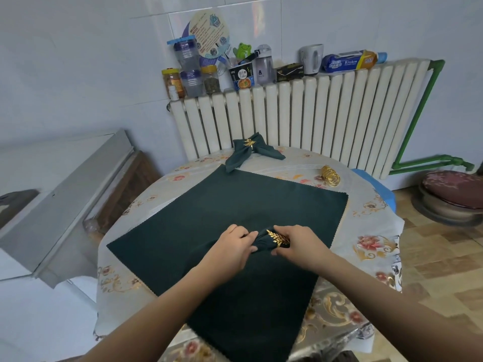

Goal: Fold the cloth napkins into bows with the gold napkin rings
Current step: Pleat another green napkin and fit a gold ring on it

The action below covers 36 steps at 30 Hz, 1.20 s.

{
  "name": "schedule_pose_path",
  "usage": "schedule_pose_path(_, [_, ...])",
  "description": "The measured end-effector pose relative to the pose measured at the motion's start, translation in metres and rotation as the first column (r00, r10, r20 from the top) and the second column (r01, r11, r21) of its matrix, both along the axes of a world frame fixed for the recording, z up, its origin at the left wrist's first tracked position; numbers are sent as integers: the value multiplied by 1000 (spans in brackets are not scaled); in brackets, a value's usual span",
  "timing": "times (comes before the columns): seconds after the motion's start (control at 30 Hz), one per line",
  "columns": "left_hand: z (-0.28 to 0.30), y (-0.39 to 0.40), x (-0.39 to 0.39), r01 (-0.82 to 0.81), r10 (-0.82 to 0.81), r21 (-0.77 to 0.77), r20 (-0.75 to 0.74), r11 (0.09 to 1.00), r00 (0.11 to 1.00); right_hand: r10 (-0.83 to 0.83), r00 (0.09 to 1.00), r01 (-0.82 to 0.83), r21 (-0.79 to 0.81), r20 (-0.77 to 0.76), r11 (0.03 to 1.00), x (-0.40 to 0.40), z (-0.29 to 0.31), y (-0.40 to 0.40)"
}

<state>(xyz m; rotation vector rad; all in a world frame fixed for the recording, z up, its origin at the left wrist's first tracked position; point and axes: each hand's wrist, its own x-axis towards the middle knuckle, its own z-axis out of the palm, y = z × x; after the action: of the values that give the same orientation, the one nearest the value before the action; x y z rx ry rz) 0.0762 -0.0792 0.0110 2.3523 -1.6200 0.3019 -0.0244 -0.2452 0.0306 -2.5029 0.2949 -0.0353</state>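
Pinching the bunched dark green cloth napkin (261, 240) with your left hand (233, 246), your right hand (298, 244) grips the gold leaf napkin ring (278, 238); tugging unevenly risks lopsided loops.

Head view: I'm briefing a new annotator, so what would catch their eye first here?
The two hands at the centre: the left hand and right hand pinch a bunched green napkin inside a gold leaf napkin ring, above a flat dark green cloth. A finished bow lies at the table's far edge, spare gold rings to its right.
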Motion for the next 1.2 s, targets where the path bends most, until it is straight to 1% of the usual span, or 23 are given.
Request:
schedule_pose_path(0.07, [-3,1,-3,42,-42,22,20,999,999,34,998,-33,20,-52,999,1,-1,-6])
schedule_pose_path(0.13, [-11,5,-2,97,-98,25,44,995,994,85,989,-74,87,-123,993,1,-3,-11])
schedule_pose_path(0.2, [-16,8,-4,124,-126,48,39,991,991,130,982,-108,155,-136,982,2,-7,-13])
schedule_pose_path(0.27, [-19,9,-3,142,-145,65,44,988,988,115,985,-94,156,-131,983,3,-10,-14])
schedule_pose_path(0.4, [-25,11,1,186,-191,115,36,976,981,139,981,-128,88,-134,988,6,-17,-15])
schedule_pose_path(0.47, [-28,13,0,204,-210,135,35,970,977,168,976,-167,15,-138,986,5,-18,-13])
schedule_pose_path(0.53, [-35,14,1,184,-189,134,29,974,982,192,971,-201,-47,-145,979,6,-20,-10])
schedule_pose_path(0.6, [-40,12,-2,130,-133,163,6,978,991,209,968,-222,-84,-141,971,6,-21,-9])
schedule_pose_path(0.67, [-41,7,-9,78,-68,200,-55,977,996,219,968,-231,-101,-122,968,7,-23,-10])
schedule_pose_path(0.73, [-41,4,-15,1,46,239,-193,971,980,216,971,-226,-100,-102,969,6,-27,-10])
schedule_pose_path(0.8, [-41,1,-15,-29,93,185,-348,982,933,188,979,-191,-40,-75,981,2,-31,-8])
schedule_pose_path(0.87, [-42,2,-14,-64,99,92,-454,994,885,153,987,-149,63,-51,987,-2,-34,-5])
schedule_pose_path(0.93, [-45,3,-11,-82,101,59,-511,995,854,152,987,-146,97,-49,984,-3,-37,-2])
schedule_pose_path(1.1, [-42,0,-9,-98,133,90,-628,991,767,182,982,-178,70,-47,981,-3,-40,2])
schedule_pose_path(1.13, [-40,-1,-8,-97,140,102,-631,990,763,178,983,-174,78,-40,982,-4,-42,2])
schedule_pose_path(1.2, [-35,-3,-12,-89,157,142,-599,986,785,133,991,-133,122,8,984,-9,-48,1])
